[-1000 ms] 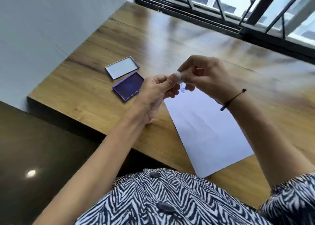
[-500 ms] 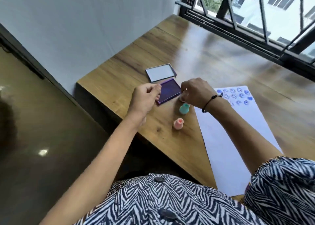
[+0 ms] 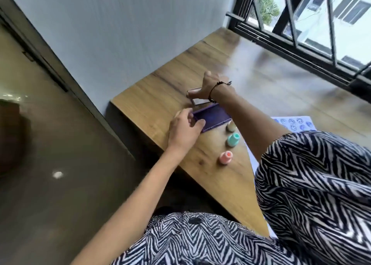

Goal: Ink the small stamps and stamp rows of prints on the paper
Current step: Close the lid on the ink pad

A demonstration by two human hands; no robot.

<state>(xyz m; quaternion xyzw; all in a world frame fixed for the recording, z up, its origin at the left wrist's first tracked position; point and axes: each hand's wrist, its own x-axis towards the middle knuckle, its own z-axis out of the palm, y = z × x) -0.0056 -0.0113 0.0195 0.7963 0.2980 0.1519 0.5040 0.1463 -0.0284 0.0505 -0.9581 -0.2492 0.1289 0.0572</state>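
Observation:
The purple ink pad (image 3: 213, 117) lies open near the table's left edge. My left hand (image 3: 185, 129) grips its near left corner between thumb and fingers. My right hand (image 3: 210, 87) reaches past the pad and holds the clear lid (image 3: 195, 96), lifting one edge off the wood. Three small stamps stand in a line on the table: a beige one (image 3: 231, 126), a teal one (image 3: 233, 139) and a pink one (image 3: 225, 157). The white paper (image 3: 293, 123) with rows of blue prints lies to the right, mostly hidden by my right arm and sleeve.
The wooden table (image 3: 261, 78) meets a grey wall on the left and a black-framed window at the back. Its left edge drops off to a dark floor just beside my left hand.
My right hand left the stamps and reached over the ink pad to the lid, now tilted up. My left hand moved onto the pad's corner. The view swung left.

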